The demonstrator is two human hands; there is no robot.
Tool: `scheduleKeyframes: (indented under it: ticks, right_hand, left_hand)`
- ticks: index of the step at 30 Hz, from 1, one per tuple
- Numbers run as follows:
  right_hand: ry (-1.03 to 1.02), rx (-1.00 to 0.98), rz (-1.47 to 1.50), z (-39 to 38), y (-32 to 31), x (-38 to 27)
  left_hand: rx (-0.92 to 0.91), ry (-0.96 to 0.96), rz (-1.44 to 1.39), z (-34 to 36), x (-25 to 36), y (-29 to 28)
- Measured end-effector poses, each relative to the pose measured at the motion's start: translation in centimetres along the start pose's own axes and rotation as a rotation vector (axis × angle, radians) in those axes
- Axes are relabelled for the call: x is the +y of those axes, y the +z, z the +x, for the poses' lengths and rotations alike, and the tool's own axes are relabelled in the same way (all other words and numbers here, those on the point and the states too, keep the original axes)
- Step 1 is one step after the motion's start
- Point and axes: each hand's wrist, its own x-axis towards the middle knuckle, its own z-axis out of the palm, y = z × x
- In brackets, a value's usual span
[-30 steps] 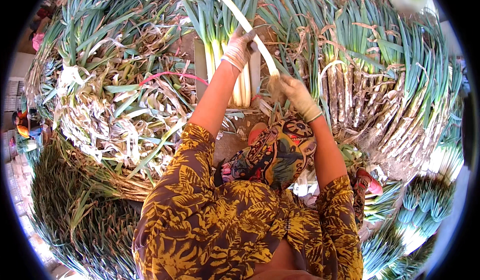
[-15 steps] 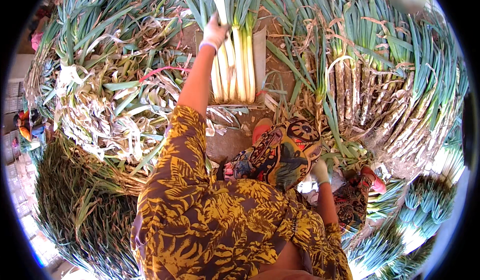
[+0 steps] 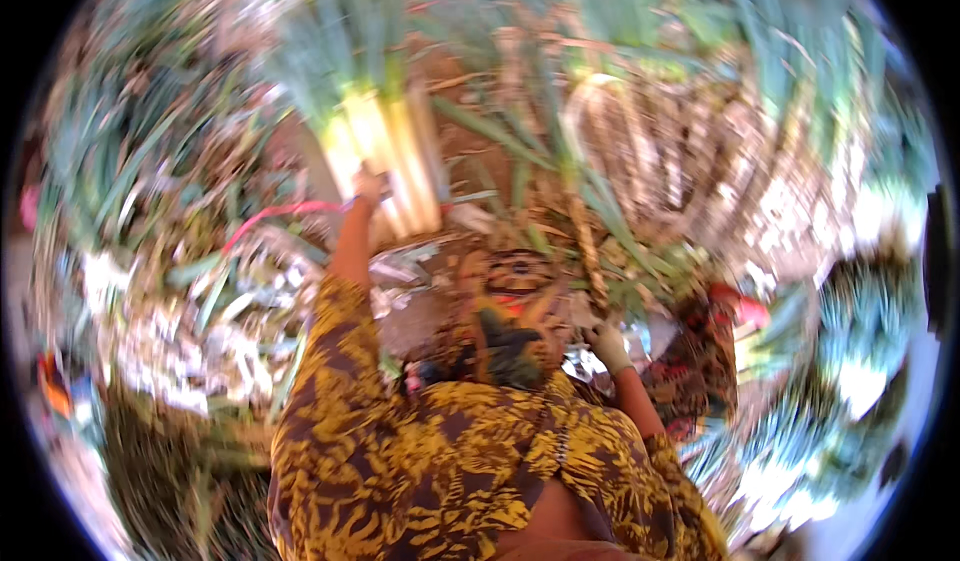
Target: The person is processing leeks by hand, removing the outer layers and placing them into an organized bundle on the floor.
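Observation:
Motion smears the view. My gloved left hand (image 3: 371, 183) lies against a bundle of cleaned leeks (image 3: 405, 197), with white stalks and blue-green tops; its fingers are too blurred to read. Beneath the bundle is a pale board (image 3: 322, 156). My gloved right hand (image 3: 607, 345) is low on the right, beside my patterned-clad leg, at the lower end of an unpeeled brownish leek (image 3: 585, 231); whether its fingers grip that leek cannot be made out. A pink string (image 3: 270, 211) runs left of the bundle.
A pile of unpeeled leeks (image 3: 700, 161) spreads at the right. Leafy scraps (image 3: 190, 311) heap at the left, with more greens (image 3: 140, 141) above. Dark-green leeks (image 3: 165, 471) lie lower left, and further bundles (image 3: 865, 321) at the far right. A red shoe (image 3: 742, 309) shows right.
The long leek my hands held is no longer held up. My left hand has come down the bundle; my right hand dropped low, then rose slightly. The whole view has shifted and blurred.

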Motion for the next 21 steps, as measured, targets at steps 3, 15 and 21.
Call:
scheduleKeyframes:
  ticks: [3, 15, 21]
  right_hand:
    - [0.542, 0.033, 0.344, 0.6, -2.8, 0.0]
    - [0.794, 1.222, -0.029, 7.2, -28.2, 17.7]
    - [1.024, 1.027, -0.131, 12.3, -30.3, 21.6]
  left_hand:
    - [-0.122, 0.057, 0.201, -0.1, 2.1, -0.3]
    - [-0.146, 0.623, 0.246, -11.8, 18.8, 2.8]
    - [-0.424, 1.183, 0.149, -33.5, 32.0, 9.8]
